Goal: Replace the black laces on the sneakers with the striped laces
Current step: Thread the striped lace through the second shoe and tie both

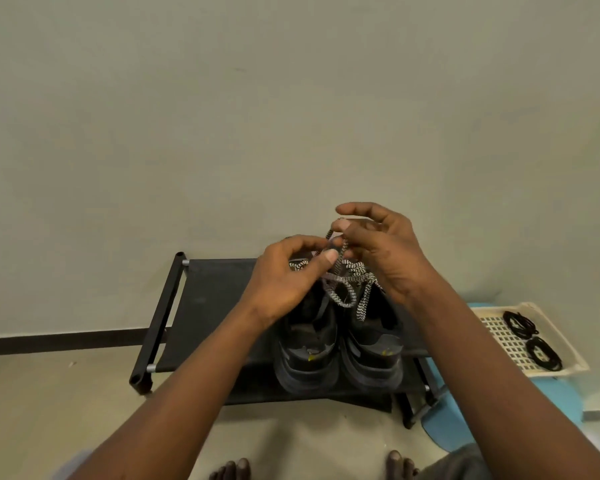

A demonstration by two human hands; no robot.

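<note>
Against a pale wall, a black rack carries 2 sneakers. I see the left hand and the right hand each pinching the striped lace just above the sneakers. 2 black laces lie coiled in a tray at right.

This looks like a home, at a spot by a wall where shoes are kept. A low black shoe rack stands against a plain pale wall, with a dark skirting running left of the rack. Sneakers sit on the rack. Bare toes rest on the beige floor in front of it. Right of the rack lie a blue mat and a plastic tray.
</note>
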